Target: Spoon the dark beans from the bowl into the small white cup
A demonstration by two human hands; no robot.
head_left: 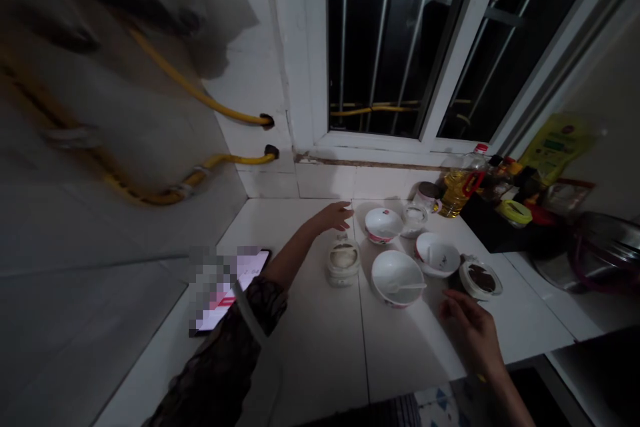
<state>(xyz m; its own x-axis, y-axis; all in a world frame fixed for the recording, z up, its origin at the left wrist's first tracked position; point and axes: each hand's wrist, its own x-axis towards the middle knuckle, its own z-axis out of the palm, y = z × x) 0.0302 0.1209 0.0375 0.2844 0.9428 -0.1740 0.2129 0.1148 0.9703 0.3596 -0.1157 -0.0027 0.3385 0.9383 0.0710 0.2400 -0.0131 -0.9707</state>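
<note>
The left hand (334,217) has its grip released, the curled right hand's (473,327) cannot be determined, and the front bowl (390,268), on the counter (325,347) between them, appears light, smooth and breakable, best held by its rim.

Far, a barred window (430,47) is framing darkness; left, dim wall (165,230) is rising; near, seemingly patterned floor (437,407) is showing.

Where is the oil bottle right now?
In the head view, the oil bottle stands right of centre on the counter, near the window, just right of the dark-lidded jar.
</note>
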